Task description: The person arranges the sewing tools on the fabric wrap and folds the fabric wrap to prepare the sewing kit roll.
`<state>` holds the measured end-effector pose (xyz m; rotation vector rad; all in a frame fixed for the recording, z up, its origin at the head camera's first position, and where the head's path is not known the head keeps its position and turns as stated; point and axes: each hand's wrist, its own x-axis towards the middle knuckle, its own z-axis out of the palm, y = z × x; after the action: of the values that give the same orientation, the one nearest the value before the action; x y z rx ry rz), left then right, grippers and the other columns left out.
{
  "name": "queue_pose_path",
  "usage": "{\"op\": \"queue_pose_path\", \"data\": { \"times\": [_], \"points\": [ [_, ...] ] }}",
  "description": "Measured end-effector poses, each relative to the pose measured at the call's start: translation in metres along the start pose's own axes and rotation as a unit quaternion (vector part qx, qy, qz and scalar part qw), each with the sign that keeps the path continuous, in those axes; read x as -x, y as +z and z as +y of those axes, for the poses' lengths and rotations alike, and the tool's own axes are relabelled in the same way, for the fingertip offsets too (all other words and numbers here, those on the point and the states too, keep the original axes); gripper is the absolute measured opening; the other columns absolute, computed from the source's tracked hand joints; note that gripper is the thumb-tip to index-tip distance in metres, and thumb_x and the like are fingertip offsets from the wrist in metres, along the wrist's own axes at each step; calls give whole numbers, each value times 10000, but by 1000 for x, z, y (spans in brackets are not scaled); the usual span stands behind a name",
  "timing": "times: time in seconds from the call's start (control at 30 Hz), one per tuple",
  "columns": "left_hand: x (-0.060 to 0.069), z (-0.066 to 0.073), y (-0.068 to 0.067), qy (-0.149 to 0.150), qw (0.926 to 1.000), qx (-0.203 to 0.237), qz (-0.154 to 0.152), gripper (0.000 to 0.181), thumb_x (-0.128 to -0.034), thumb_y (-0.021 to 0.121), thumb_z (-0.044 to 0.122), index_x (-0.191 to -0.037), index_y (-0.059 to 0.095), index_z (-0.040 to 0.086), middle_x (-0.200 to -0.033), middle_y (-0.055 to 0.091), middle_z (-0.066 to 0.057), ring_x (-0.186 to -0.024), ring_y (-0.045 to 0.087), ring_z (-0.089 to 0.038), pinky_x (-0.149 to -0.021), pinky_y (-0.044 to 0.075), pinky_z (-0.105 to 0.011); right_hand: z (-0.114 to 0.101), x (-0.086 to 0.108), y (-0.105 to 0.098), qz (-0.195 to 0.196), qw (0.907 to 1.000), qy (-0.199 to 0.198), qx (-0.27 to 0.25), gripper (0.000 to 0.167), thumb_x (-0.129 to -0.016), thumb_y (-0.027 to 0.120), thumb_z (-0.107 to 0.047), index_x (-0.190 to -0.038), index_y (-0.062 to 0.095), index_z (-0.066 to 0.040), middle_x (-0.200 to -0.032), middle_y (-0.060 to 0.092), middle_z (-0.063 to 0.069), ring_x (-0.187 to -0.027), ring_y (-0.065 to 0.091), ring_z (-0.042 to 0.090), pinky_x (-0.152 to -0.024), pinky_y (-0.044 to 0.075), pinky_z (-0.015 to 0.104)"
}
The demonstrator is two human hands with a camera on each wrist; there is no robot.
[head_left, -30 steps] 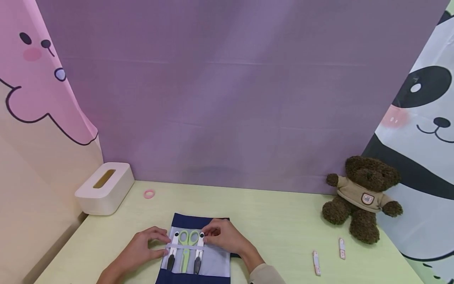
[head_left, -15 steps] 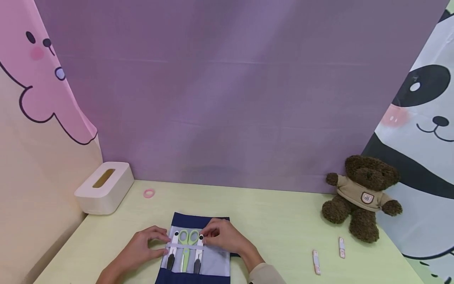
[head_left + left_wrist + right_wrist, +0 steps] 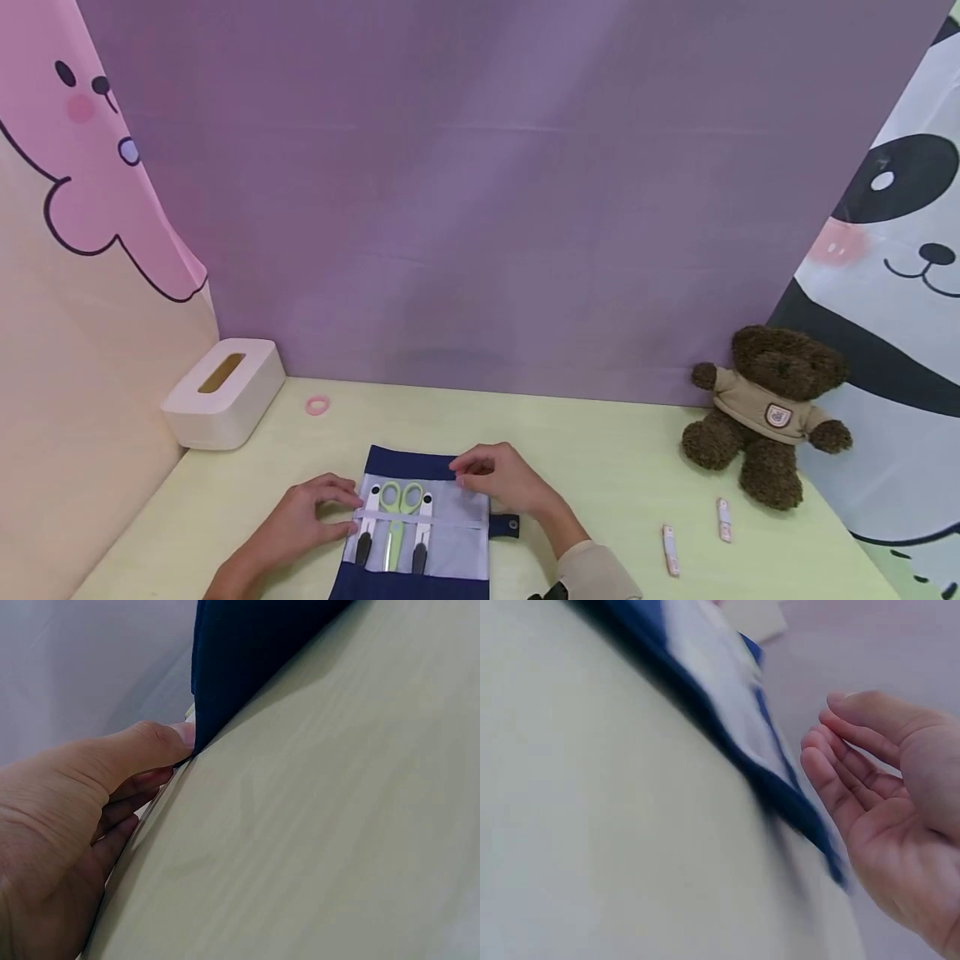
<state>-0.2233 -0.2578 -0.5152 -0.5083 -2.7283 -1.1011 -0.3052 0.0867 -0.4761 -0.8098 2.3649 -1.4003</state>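
Note:
A navy fabric case [image 3: 408, 462] lies unfolded, its grey lining facing up. Under its elastic band sit green scissors [image 3: 393, 533] between two white tools with dark ends, the left one [image 3: 368, 527] and the right one [image 3: 423, 532]. My left hand [image 3: 296, 525] rests at the case's left edge, thumb and fingers apart; in the left wrist view the thumb of the left hand [image 3: 90, 795] touches the navy cloth [image 3: 240, 660]. My right hand [image 3: 506, 479] is over the case's upper right part, fingers loosely bent; the right wrist view shows the right hand [image 3: 892, 787] empty.
A white tissue box [image 3: 225, 400] and a pink ring [image 3: 317, 405] are at the back left. A brown teddy bear [image 3: 772, 417] sits at the right, with two small pinkish strips [image 3: 670, 550] [image 3: 723, 520] in front. A snap tab [image 3: 504, 526] sticks out from the case.
My right hand has let go of the right white tool's top and moved right and slightly up. The snap tab has come into fuller view. My left hand has hardly moved.

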Motion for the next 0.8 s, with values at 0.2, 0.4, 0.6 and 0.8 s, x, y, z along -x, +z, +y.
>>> {"op": "queue_pose_path", "data": {
  "times": [0.2,0.4,0.6,0.8],
  "points": [
    [-1,4,-1,-26,10000,-7,-44,215,-812,878,357,-1002,795,299,-1193,721,65,-1127,662,-144,-1005,541,-309,8,36,-56,598,9977,103,303,277,-973,716,-171,-1206,731,-22,-1128,745,157,-985,675,166,-821,562,197],
    [0,4,-1,62,10000,6,47,214,-808,882,348,-995,794,294,-1187,725,55,-1118,661,-122,-998,542,-303,19,81,-110,1233,9910,522,66,371,-979,717,-219,-1282,688,-6,-1277,692,235,-1041,696,138,-867,603,284],
    [1,4,0,77,9998,-100,138,209,-798,891,338,-979,797,297,-1160,733,57,-1089,662,-81,-978,548,-292,36,134,-154,1675,9813,939,153,478,-998,689,-311,-1376,628,-26,-1333,662,222,-1066,706,119,-908,605,352],
    [2,6,0,-58,9999,-102,117,212,-795,889,346,-981,797,301,-1164,730,65,-1099,660,-87,-988,547,-296,61,182,-189,2197,9601,1721,184,539,-1002,685,-323,-1426,582,-7,-1289,709,109,-1047,713,69,-900,604,297]
  ]
}}
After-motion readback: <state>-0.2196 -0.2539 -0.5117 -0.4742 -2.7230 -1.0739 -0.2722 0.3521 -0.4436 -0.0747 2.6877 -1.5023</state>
